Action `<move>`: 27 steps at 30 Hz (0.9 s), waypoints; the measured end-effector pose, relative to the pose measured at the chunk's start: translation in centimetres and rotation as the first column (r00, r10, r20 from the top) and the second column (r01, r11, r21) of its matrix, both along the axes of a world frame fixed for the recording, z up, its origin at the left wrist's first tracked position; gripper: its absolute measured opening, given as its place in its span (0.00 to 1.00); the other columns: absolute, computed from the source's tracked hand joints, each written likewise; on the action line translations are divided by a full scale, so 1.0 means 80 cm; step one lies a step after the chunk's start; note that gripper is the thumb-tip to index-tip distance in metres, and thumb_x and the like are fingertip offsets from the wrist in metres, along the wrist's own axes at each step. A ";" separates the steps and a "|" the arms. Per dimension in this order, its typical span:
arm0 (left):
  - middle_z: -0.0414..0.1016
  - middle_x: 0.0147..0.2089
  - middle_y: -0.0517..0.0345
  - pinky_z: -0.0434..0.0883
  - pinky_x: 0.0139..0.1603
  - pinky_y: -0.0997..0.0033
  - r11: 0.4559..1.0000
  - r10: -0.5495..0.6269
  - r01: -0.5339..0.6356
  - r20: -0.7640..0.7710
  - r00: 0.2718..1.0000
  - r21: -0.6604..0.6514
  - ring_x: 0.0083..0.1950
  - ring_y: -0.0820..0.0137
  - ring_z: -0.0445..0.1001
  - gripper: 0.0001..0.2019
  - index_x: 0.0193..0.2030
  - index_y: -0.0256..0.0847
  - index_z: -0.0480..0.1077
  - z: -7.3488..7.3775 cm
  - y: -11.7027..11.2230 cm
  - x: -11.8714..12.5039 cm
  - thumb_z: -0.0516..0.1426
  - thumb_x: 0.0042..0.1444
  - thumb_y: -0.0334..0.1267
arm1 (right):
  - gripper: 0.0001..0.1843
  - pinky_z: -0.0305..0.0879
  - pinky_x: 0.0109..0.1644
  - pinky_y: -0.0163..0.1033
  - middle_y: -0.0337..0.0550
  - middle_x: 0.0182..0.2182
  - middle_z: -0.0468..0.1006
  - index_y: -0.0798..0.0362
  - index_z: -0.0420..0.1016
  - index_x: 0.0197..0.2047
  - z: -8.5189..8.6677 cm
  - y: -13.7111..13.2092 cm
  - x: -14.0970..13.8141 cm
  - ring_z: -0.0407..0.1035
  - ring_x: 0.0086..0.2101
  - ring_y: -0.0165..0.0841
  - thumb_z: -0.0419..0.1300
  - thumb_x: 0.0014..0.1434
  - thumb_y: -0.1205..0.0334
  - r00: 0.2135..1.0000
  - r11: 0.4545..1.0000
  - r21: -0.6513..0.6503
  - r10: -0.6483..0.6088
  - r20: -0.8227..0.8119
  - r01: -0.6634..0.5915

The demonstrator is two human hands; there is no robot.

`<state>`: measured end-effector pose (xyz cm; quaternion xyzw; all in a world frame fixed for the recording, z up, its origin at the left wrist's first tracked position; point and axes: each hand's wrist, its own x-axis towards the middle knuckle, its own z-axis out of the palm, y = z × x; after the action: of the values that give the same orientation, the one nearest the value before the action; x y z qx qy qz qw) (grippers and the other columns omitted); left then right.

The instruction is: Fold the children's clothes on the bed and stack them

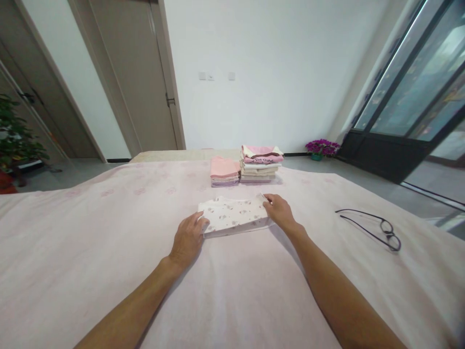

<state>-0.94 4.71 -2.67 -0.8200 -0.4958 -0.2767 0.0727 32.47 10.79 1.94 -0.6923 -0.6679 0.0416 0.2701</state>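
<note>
One folded printed cloth (234, 213) is resting on the pink sheet (90, 252): your left hand (187, 238) is gripping its left edge, your right hand (279, 212) is pinching its far right corner. Beyond the cloth's far edge, a low stack (224, 172) and a taller stack (260, 167) are standing; the sheet is spreading wide leftward, and glasses (388, 235) are lying well apart rightward
</note>
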 end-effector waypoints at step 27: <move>0.74 0.40 0.55 0.69 0.47 0.62 0.974 -0.225 0.224 -0.014 0.974 -0.010 0.44 0.63 0.69 0.10 0.41 0.42 0.72 0.007 -0.005 -0.010 0.54 0.58 0.24 | 0.18 0.60 0.41 0.37 0.46 0.48 0.72 0.47 0.69 0.58 -0.020 -0.017 0.012 0.71 0.44 0.37 0.50 0.67 0.60 0.941 0.995 -0.096 0.015 0.339 0.019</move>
<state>-1.76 4.34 -2.08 -0.8731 -0.4006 -0.2747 0.0412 33.40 9.44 0.32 -0.7022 -0.7008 -0.0461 0.1168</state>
